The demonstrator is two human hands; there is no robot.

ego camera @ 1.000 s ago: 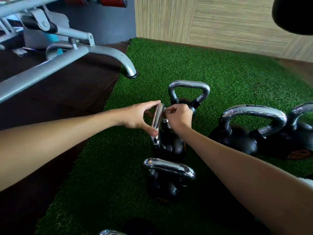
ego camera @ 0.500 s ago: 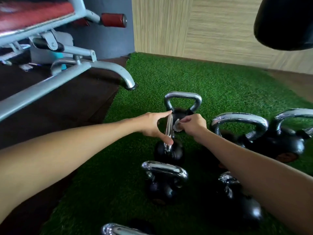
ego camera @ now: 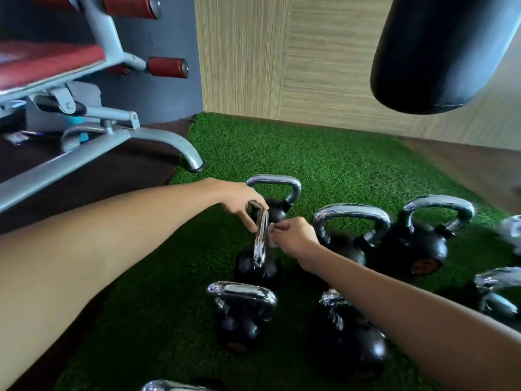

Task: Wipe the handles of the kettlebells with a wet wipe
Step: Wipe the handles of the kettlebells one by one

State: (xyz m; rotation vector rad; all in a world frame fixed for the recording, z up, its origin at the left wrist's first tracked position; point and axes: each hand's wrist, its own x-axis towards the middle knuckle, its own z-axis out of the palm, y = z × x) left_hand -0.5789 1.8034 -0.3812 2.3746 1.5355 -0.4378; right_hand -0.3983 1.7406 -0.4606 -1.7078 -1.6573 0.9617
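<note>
Several black kettlebells with chrome handles stand on green turf (ego camera: 324, 162). In the middle, one kettlebell (ego camera: 258, 266) shows its handle edge-on. My left hand (ego camera: 239, 206) pinches the top of that handle between thumb and fingers. My right hand (ego camera: 293, 237) presses a small white wet wipe (ego camera: 271, 235) against the handle's right side. Another kettlebell (ego camera: 277, 193) stands just behind. Two bigger kettlebells (ego camera: 349, 235) (ego camera: 423, 238) sit to the right. Two more (ego camera: 242, 314) (ego camera: 352, 334) are closer to me, the right one partly under my forearm.
A grey metal bench frame (ego camera: 112, 142) with red pads stands at the left on dark flooring, its foot touching the turf edge. A black punching bag (ego camera: 439, 52) hangs at the upper right. A wood-grain wall closes the back. More chrome handles show at the right and bottom edges.
The view has tilted up, so more of the wall and the bag shows. My right hand with the wipe has slid down the handle's right side. My left hand stays on the handle's top.
</note>
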